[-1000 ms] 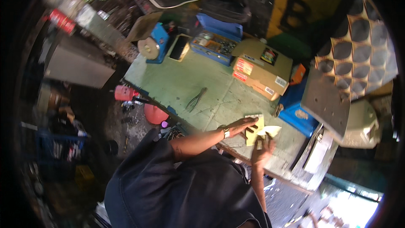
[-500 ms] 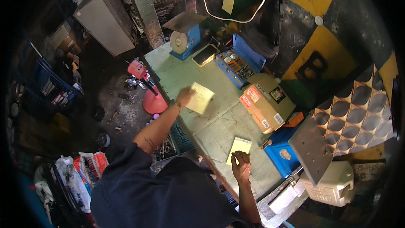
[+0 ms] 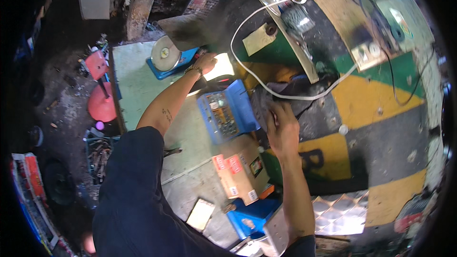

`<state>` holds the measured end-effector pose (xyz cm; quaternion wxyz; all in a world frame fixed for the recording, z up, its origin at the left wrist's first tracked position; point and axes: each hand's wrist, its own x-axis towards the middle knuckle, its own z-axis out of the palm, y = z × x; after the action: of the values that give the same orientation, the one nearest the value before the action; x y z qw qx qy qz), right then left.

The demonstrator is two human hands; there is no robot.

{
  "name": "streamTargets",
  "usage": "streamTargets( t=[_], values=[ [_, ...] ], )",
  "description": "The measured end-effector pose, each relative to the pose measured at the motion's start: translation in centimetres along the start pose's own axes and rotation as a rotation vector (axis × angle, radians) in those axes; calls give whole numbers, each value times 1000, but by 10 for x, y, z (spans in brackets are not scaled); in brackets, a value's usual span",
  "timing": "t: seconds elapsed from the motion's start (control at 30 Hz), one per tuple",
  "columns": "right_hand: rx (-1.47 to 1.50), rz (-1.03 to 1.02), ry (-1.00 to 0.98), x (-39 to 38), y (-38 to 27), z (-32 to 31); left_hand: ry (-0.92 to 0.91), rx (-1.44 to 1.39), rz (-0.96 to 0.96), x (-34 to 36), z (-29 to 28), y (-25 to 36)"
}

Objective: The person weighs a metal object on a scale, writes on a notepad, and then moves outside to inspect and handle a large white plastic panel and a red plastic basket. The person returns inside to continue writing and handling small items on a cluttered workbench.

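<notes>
My left hand (image 3: 205,62) is stretched far across the green bench (image 3: 138,85) and holds a pale yellow sheet (image 3: 223,67) beside a round dial scale on a blue base (image 3: 166,56). My right hand (image 3: 282,126) is raised with its fingers apart and rests against a dark grey bundle (image 3: 290,93) at the painted wall, just right of an open blue parts case (image 3: 226,112). A second pale sheet (image 3: 201,213) lies on the bench near my body, with neither hand on it.
A brown cardboard box (image 3: 240,171) and a blue box (image 3: 250,219) stand at the bench's right. A white cable (image 3: 266,93) loops down the yellow, green and black wall. Two red stools (image 3: 102,102) stand on the littered floor to the left.
My left hand carried its yellow sheet farther away, up to the scale. My right hand left the other sheet on the bench and rose to the dark bundle by the wall.
</notes>
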<state>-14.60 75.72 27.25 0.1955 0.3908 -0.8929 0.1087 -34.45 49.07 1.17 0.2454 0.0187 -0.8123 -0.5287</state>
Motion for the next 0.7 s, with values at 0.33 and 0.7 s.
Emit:
streamTargets(
  t=[0.33,0.7],
  values=[
    [-338,275,-33,227,101,106,92,-678,146,200,73,6],
    [-738,150,-118,296,162,129,218,-215,57,210,104,70]
  ],
)
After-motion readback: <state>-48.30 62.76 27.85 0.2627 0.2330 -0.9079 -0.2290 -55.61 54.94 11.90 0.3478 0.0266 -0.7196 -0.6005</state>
